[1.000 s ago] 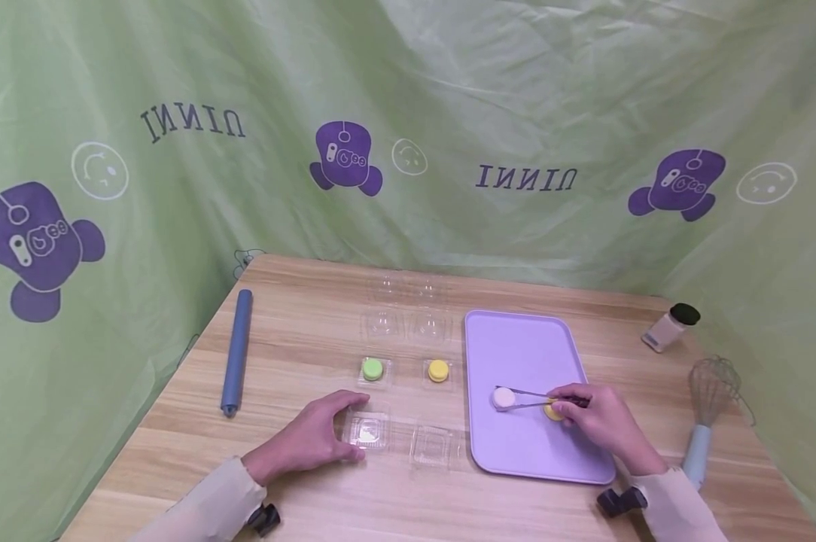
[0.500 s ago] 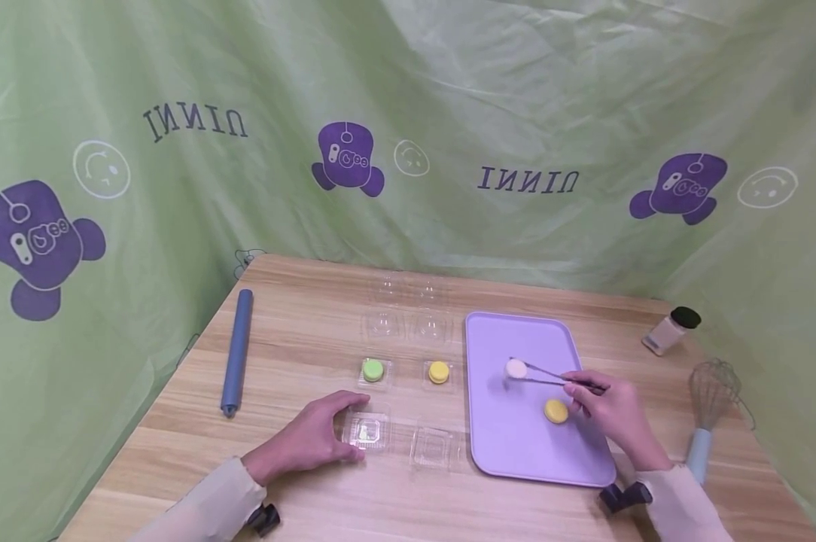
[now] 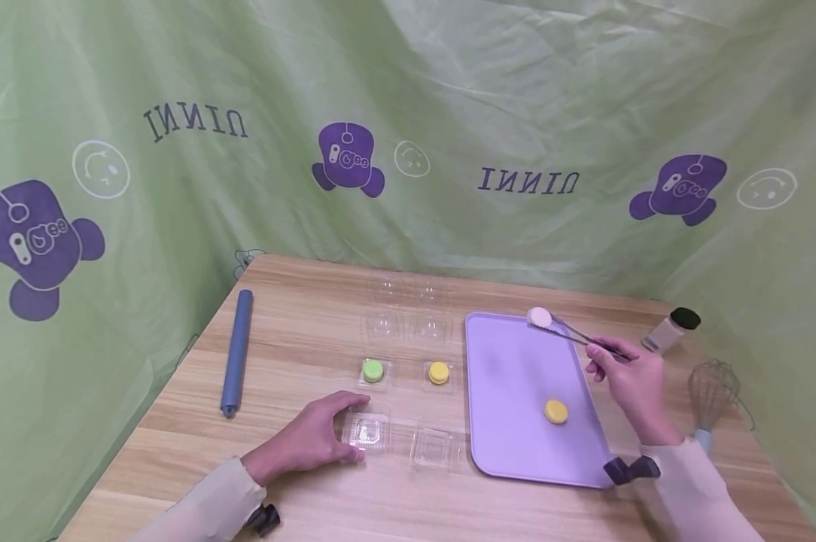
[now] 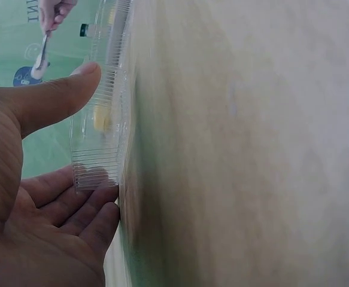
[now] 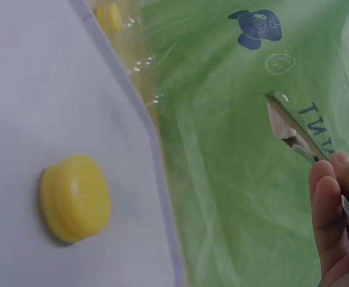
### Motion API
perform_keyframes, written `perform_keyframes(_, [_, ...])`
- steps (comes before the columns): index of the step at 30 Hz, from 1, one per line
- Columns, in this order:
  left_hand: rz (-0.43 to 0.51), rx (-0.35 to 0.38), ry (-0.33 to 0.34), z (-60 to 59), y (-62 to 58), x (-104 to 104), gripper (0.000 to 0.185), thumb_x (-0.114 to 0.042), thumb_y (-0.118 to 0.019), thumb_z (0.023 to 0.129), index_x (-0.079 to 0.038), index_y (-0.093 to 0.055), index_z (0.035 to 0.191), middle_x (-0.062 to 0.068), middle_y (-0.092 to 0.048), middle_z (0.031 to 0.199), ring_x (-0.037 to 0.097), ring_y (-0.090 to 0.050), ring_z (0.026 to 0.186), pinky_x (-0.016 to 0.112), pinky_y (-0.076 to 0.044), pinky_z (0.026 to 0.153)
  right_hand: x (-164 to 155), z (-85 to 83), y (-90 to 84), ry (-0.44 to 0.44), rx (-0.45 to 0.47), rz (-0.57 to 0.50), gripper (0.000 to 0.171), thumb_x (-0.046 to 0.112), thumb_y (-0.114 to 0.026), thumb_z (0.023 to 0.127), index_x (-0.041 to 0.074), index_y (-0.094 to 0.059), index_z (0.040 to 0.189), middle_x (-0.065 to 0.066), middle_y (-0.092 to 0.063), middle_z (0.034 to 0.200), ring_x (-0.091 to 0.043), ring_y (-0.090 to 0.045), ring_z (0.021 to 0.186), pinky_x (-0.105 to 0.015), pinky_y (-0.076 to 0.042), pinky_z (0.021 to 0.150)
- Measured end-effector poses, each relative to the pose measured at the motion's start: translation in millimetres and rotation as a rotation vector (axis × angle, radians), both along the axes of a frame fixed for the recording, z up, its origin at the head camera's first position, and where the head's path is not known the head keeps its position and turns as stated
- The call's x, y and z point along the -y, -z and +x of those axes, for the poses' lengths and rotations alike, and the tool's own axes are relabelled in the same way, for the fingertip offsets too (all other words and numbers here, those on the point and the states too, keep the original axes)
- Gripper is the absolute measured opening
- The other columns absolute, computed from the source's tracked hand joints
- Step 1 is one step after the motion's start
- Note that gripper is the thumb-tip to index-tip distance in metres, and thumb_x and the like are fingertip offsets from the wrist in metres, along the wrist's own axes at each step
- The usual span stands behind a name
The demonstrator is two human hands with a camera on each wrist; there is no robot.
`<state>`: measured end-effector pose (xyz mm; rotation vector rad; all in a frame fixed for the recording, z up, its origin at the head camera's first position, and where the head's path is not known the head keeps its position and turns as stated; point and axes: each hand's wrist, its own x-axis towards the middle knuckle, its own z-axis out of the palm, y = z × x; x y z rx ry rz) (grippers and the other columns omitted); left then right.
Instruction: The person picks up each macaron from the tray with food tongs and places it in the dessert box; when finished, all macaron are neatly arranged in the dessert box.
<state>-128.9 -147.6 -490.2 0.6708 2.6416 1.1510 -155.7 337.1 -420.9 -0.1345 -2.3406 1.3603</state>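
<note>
My right hand (image 3: pixel 614 363) pinches metal tongs (image 3: pixel 580 336) that clamp a white macaron (image 3: pixel 539 317), held in the air over the far edge of the purple tray (image 3: pixel 510 361). A yellow macaron (image 3: pixel 555 411) lies on the tray below; the right wrist view shows it (image 5: pixel 75 197) beside the tongs (image 5: pixel 294 133). My left hand (image 3: pixel 323 430) grips a small clear plastic box (image 3: pixel 369 431) on the table. In the left wrist view the thumb (image 4: pixel 54 98) and fingers (image 4: pixel 93 215) hold that box (image 4: pixel 99 137) from both sides.
A second clear box (image 3: pixel 435 446) sits by the tray. Behind it a green macaron (image 3: pixel 372 369) and a yellow one (image 3: pixel 438 372) lie in clear boxes, with clear lids (image 3: pixel 408 325) further back. Blue rolling pin (image 3: pixel 236 350) left; shaker jar (image 3: pixel 668 327) and whisk (image 3: pixel 709 399) right.
My right hand has lifted the tongs with the white macaron off the tray, up and toward the far right. The left hand has stayed on the clear box.
</note>
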Motion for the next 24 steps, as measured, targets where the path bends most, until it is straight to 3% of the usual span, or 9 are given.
perform_keyframes(4, [-0.005,0.003,0.003,0.5,-0.3,0,0.084,-0.031,-0.093,0.065,-0.010,-0.058,0.139,0.004,-0.064,0.138,0.026,-0.059,0.131,0.052,-0.046,0.115,6,-2.4,-13.9,0.007,-0.043,-0.030,0.027,0.010,-0.074,0.092,-0.009,-0.071,0.110,0.018,-0.069,0.066,-0.005,-0.065,0.053,-0.017,-0.053,0.047])
perform_keyframes(13, [0.005,0.021,-0.009,0.6,-2.8,0,0.084,-0.029,-0.093,0.065,-0.010,-0.058,0.139,0.005,-0.063,0.139,0.027,-0.058,0.132,0.054,-0.044,0.116,31,-10.3,-40.5,-0.103,-0.106,-0.182,0.025,0.007,-0.075,0.090,-0.009,-0.071,0.109,0.006,-0.074,0.072,-0.004,-0.066,0.057,-0.017,-0.057,0.052])
perform_keyframes(24, [-0.005,0.015,-0.002,-0.8,-3.0,-1,0.084,-0.028,-0.093,0.065,-0.009,-0.058,0.139,0.007,-0.064,0.139,0.028,-0.059,0.132,0.054,-0.045,0.116,72,-18.1,-57.8,-0.257,-0.237,-0.212,0.021,-0.003,-0.072,0.090,-0.014,-0.070,0.107,0.006,-0.073,0.070,-0.004,-0.065,0.054,-0.018,-0.055,0.049])
